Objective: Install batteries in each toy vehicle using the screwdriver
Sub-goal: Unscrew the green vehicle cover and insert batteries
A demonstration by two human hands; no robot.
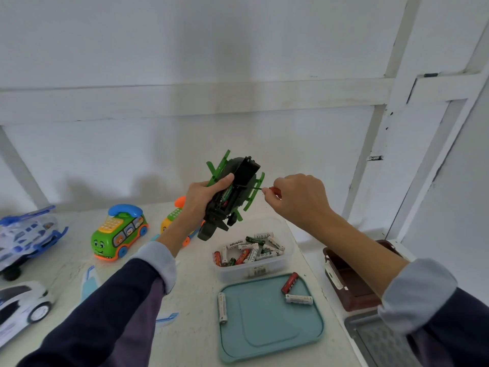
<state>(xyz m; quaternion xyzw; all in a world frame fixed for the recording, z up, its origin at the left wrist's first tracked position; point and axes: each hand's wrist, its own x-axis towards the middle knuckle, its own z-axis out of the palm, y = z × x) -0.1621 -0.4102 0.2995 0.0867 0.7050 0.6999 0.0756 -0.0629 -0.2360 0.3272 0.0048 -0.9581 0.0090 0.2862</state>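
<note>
The left hand grips the green-and-black toy helicopter round its body, held in the air above the worktop, underside turned towards the right hand, which pinches the red-handled screwdriver; its thin shaft runs towards 9 o'clock into the open battery bay, where a battery seems to sit. The helicopter's long axis runs from 1 o'clock down to 7 o'clock, one end low over the clear tub of batteries at 6 o'clock. The tip could slip off and gouge the plastic, or a loosened screw could drop among the batteries, since the toy hangs unsupported
</note>
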